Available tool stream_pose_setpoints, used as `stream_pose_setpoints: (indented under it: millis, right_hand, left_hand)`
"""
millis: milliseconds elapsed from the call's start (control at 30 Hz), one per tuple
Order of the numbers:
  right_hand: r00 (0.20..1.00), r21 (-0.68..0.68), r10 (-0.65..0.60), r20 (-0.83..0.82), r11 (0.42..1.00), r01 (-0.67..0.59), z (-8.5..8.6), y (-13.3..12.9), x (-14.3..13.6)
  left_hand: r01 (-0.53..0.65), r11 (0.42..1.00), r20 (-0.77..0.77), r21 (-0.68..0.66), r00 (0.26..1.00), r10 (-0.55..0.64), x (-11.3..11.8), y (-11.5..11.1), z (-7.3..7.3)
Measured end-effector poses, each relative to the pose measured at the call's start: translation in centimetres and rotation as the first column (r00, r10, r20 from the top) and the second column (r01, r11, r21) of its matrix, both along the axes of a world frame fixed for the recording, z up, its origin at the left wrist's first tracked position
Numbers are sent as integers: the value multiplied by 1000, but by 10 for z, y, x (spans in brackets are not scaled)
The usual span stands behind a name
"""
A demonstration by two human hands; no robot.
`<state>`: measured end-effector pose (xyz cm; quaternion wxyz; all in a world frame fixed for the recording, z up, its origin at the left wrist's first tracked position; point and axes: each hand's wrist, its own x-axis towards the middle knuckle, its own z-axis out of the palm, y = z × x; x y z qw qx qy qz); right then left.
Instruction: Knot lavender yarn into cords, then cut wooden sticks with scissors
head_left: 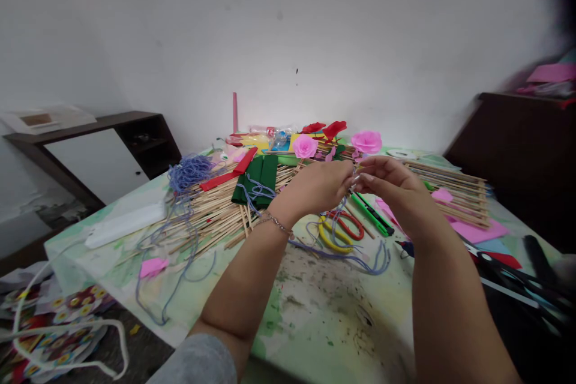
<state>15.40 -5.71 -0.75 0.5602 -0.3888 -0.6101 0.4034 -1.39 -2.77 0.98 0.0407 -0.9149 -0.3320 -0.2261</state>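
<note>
Far left, a white bar with a cord (126, 225) lies near the tabletop (310, 312) edge, probably where its lead can drop freely. A purple yarn tangle (191, 173) sits heaped; loose strands trail forward. Thin wooden sticks (202, 222) fan out beneath a red strip (229, 172) and folded green paper (265, 175), perhaps piled to save room.

Centre: left hand (321, 185) reaches in, fingers bent, tips pinched together against those of the right. Pink flowers (306, 146) stand just behind. Below, a tool with yellow and red handles (327, 240) and a green cutter (371, 214) lie close, likely for easy reach. Right hand (398, 187) arches over, half curled, thumb and fingertips meeting the left's. The paired pinch suggests something small; fingers hide it, so what is held cannot be told.

Right, a slatted stick frame (468, 192) lies flat; nearer, black scissors (517, 276) lie apart from the pile.
</note>
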Motion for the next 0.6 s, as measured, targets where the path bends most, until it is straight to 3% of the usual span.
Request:
stream_pose_setpoints:
  millis: [167, 333, 433, 600]
  right_hand:
    - [999, 13, -23, 45, 1000, 23, 1, 1, 3]
    - [997, 38, -10, 76, 999, 7, 0, 2, 4]
    - [997, 36, 1, 71, 999, -3, 0, 2, 3]
    - [998, 21, -43, 52, 999, 42, -1, 3, 5]
  left_hand:
    - [31, 996, 21, -88, 999, -29, 0, 7, -6]
    - [86, 984, 161, -159, 985, -61, -2, 28, -17]
    - [121, 982, 228, -145, 970, -86, -1, 34, -21]
    - [82, 995, 191, -63, 979, -69, 4, 32, -23]
